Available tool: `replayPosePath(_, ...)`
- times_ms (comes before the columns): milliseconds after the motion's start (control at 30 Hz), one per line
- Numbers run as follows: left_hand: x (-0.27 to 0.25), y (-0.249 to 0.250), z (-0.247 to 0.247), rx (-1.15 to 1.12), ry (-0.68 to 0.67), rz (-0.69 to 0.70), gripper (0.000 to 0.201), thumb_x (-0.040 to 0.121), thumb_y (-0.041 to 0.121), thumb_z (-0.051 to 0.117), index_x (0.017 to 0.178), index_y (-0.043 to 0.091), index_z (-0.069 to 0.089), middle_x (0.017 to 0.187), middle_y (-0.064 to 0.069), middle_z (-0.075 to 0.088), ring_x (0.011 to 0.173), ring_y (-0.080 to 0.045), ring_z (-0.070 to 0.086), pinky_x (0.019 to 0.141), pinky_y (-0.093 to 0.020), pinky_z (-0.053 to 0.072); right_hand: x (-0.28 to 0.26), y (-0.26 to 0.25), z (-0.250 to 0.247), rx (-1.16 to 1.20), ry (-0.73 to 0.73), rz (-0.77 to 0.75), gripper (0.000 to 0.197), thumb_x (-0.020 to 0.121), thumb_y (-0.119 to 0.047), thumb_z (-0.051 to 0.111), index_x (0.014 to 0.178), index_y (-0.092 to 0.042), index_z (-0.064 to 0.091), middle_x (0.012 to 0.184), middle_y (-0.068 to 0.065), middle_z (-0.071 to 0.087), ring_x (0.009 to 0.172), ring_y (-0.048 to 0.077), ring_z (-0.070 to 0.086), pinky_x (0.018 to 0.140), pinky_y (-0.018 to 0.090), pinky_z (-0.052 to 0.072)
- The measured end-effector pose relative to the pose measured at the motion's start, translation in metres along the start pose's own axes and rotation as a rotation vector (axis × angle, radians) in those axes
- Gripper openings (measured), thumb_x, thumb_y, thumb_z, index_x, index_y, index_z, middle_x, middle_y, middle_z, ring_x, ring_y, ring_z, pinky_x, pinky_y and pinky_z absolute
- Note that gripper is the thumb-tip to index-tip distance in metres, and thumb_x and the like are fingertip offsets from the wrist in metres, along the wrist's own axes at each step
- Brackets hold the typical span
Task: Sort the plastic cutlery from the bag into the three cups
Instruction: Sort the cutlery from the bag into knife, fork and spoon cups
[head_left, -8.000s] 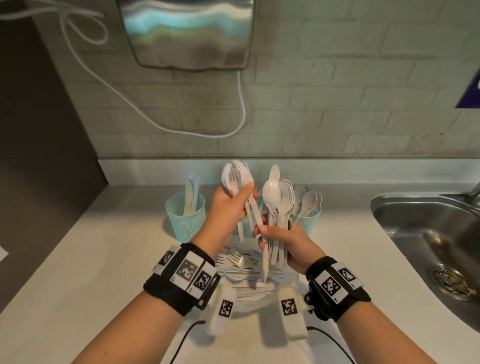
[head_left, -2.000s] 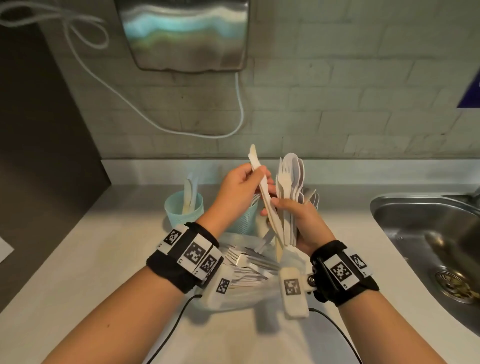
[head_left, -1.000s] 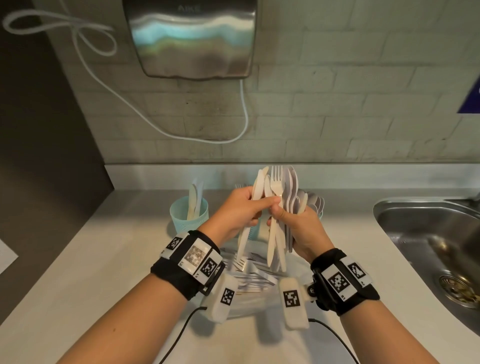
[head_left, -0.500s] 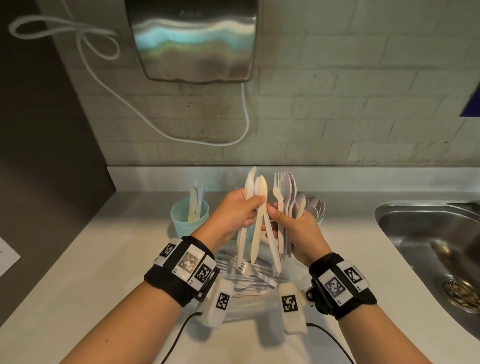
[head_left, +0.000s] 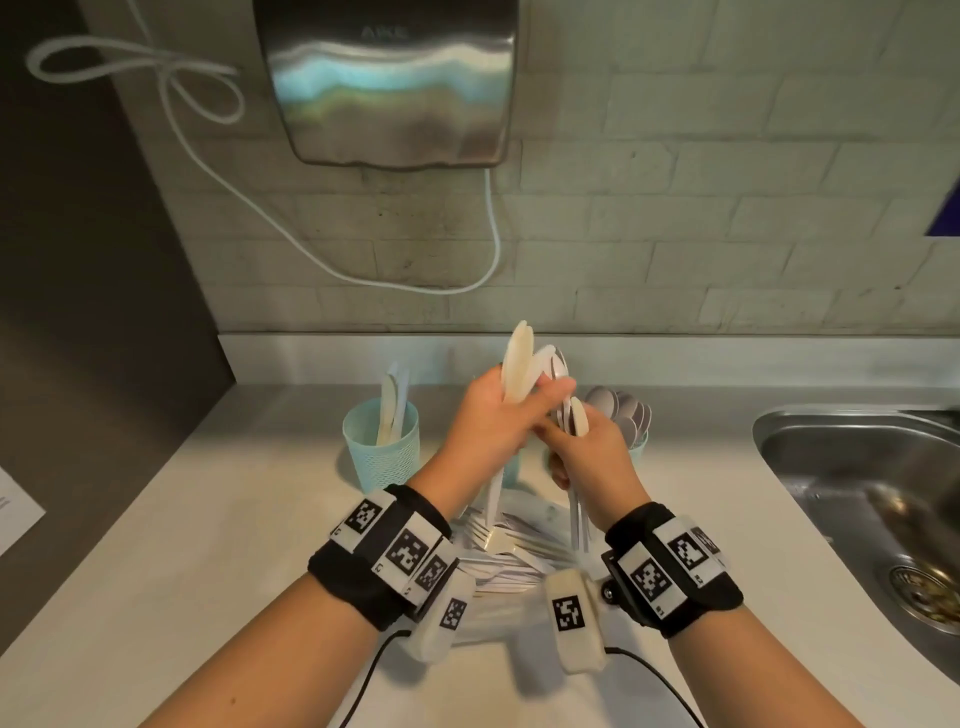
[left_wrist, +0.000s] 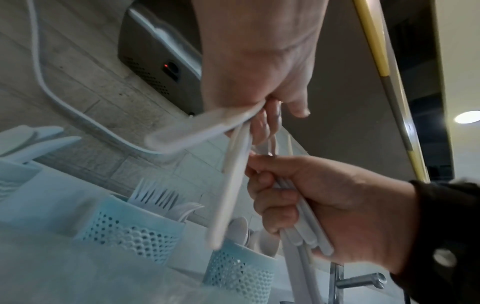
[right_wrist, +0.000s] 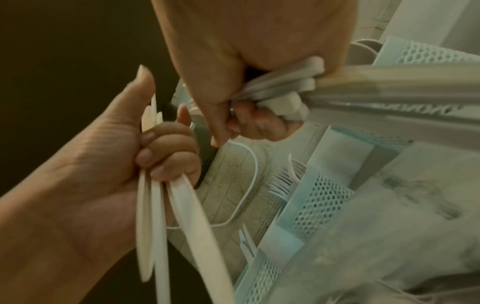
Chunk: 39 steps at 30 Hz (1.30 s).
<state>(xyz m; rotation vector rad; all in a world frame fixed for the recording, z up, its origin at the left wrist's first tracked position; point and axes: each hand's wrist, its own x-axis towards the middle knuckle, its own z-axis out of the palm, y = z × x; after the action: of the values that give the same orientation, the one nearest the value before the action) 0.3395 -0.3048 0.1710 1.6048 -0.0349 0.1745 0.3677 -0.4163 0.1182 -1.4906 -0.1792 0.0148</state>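
Observation:
My left hand (head_left: 511, 415) grips a few cream plastic knives (head_left: 519, 358), blades up, over the middle of the counter. In the right wrist view the same knives (right_wrist: 179, 207) run through its curled fingers (right_wrist: 166, 152). Just right of it and touching, my right hand (head_left: 576, 452) holds a bundle of white cutlery (head_left: 577, 514) by the handles (left_wrist: 303, 222). Three teal cups stand behind: the left cup (head_left: 382, 457) has knives, the middle cup (left_wrist: 135, 230) has forks, the right cup (head_left: 640, 448) has spoons (head_left: 615, 408). The clear bag (head_left: 511, 558) with forks lies under my wrists.
A steel sink (head_left: 852, 499) is set into the counter at the right. A hand dryer (head_left: 387, 78) hangs on the tiled wall, and its white cable (head_left: 467, 283) loops below it. A sheet of paper (head_left: 13, 514) lies at the counter's left edge.
My left hand has lifted its knives higher and tilted them right, now overlapping the right hand's bundle. The right hand has sunk a little.

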Motion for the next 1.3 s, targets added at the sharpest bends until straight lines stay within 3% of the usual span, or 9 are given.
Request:
replayPosePath(100, 0.001, -0.002, 0.005, 0.114, -0.011, 0.043, 0.020, 0.070, 0.016, 0.080, 0.078, 0.014, 0.062, 0.072, -0.007, 0.065, 0.062, -0.012, 0.061, 0.063, -0.030, 0.054, 0.004, 0.003, 0.004, -0.063, 0.041, -0.019, 0.004, 0.087, -0.006, 0.054, 0.086, -0.006, 0.058, 0.046, -0.002, 0.043, 0.040, 0.014, 0.036, 0.039, 0.022, 0.029)
replayPosePath(167, 0.000, -0.004, 0.007, 0.206, 0.008, 0.059, 0.027, 0.070, 0.019, 0.081, 0.088, 0.006, 0.066, 0.088, -0.017, 0.069, 0.082, -0.027, 0.067, 0.079, -0.042, 0.054, 0.004, 0.003, 0.006, -0.107, 0.025, -0.048, 0.012, 0.084, -0.002, 0.045, 0.080, -0.008, 0.055, 0.048, 0.000, 0.043, 0.041, 0.016, 0.037, 0.039, 0.023, 0.030)
replayPosePath(300, -0.002, -0.003, 0.008, 0.226, 0.054, 0.125, 0.018, 0.079, 0.017, 0.073, 0.091, 0.004, 0.067, 0.081, -0.009, 0.069, 0.077, -0.020, 0.066, 0.072, -0.032, 0.054, 0.000, 0.000, 0.006, -0.102, -0.005, -0.074, 0.025, 0.082, 0.007, 0.047, 0.083, -0.014, 0.059, 0.048, 0.000, 0.045, 0.042, 0.016, 0.038, 0.040, 0.025, 0.031)
replayPosePath(467, 0.001, 0.008, 0.002, 0.115, 0.178, 0.214, 0.009, 0.084, 0.013, 0.068, 0.079, 0.018, 0.061, 0.068, 0.004, 0.061, 0.056, 0.007, 0.057, 0.056, -0.008, 0.046, 0.003, 0.007, 0.005, -0.216, -0.031, -0.120, 0.015, 0.089, -0.009, 0.061, 0.080, -0.020, 0.055, 0.055, -0.005, 0.048, 0.042, 0.009, 0.042, 0.044, 0.023, 0.036)
replayPosePath(600, 0.009, 0.015, -0.007, 0.075, 0.291, 0.254, 0.011, 0.087, 0.025, 0.063, 0.093, 0.015, 0.061, 0.074, 0.004, 0.060, 0.064, 0.000, 0.057, 0.061, -0.014, 0.047, 0.002, 0.015, 0.008, -0.208, -0.058, -0.106, 0.006, 0.089, -0.014, 0.062, 0.091, -0.009, 0.059, 0.061, -0.003, 0.048, 0.045, 0.006, 0.039, 0.046, 0.020, 0.034)
replayPosePath(767, 0.008, 0.003, 0.003, 0.092, 0.201, 0.181, 0.012, 0.081, 0.017, 0.071, 0.086, 0.012, 0.061, 0.077, -0.001, 0.062, 0.062, 0.000, 0.058, 0.056, -0.008, 0.046, 0.004, 0.014, 0.017, -0.171, -0.069, -0.078, 0.026, 0.089, -0.001, 0.056, 0.074, -0.021, 0.051, 0.056, -0.008, 0.047, 0.048, 0.009, 0.041, 0.048, 0.021, 0.033)
replayPosePath(1000, 0.014, 0.011, -0.034, -0.033, 0.388, 0.239, 0.032, 0.095, 0.032, 0.050, 0.065, 0.023, 0.060, 0.049, 0.011, 0.046, 0.043, -0.003, 0.038, 0.047, -0.020, 0.032, 0.005, 0.012, 0.014, -0.306, -0.144, -0.045, 0.006, 0.090, -0.014, 0.061, 0.093, -0.009, 0.061, 0.057, -0.006, 0.049, 0.045, 0.007, 0.042, 0.043, 0.018, 0.035)
replayPosePath(1167, 0.040, 0.031, -0.087, 0.000, 0.593, 0.329, 0.030, 0.098, 0.034, 0.042, 0.078, 0.024, 0.061, 0.069, 0.003, 0.064, 0.065, -0.007, 0.054, 0.069, -0.025, 0.042, 0.003, 0.013, 0.009, -0.266, -0.136, 0.009, 0.016, 0.092, -0.020, 0.059, 0.097, -0.005, 0.058, 0.061, 0.003, 0.044, 0.045, 0.013, 0.040, 0.041, 0.025, 0.036)
replayPosePath(1300, 0.065, 0.005, -0.111, 0.085, 0.617, 0.284, 0.031, 0.099, 0.029, 0.042, 0.074, 0.016, 0.055, 0.066, 0.007, 0.055, 0.057, 0.002, 0.050, 0.063, -0.015, 0.040, 0.002, 0.004, 0.011, -0.104, -0.166, -0.023, 0.008, 0.093, -0.019, 0.057, 0.094, -0.011, 0.059, 0.058, -0.002, 0.044, 0.046, 0.013, 0.039, 0.044, 0.026, 0.036)
